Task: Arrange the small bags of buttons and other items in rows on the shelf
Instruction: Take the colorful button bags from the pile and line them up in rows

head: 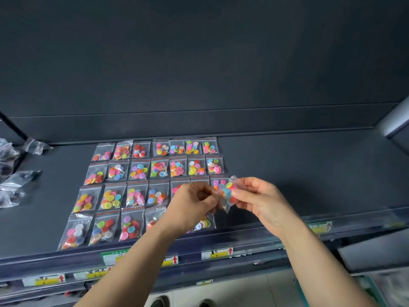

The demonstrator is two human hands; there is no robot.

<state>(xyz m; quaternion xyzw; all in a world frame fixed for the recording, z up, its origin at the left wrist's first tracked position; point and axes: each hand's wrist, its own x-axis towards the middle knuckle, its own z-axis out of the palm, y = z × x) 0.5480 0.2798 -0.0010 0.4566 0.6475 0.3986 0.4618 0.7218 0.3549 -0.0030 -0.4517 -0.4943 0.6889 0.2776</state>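
Clear plastic, bright buttons inside: the small bag (226, 193) hangs above the shelf (298, 173), pinched from both sides. The left hand (194, 204) nips its left edge between thumb and curled fingers, and the right hand (259, 199) does the same on the right edge. Each grip is closed on this bag alone. The bag is crumpled and nearly on edge, its long axis running near to far, top leaning right.

Below, the laid bags (141, 171) form four rows. The near row seems to end at a bag (204, 222) beside the left wrist, one short of the others. That gap lies directly nearward of the held bag, so I judge a short drop towards the near edge, laid flat, axis kept near to far. The right hand comes from the bare side, while the left forearm crosses the near row.
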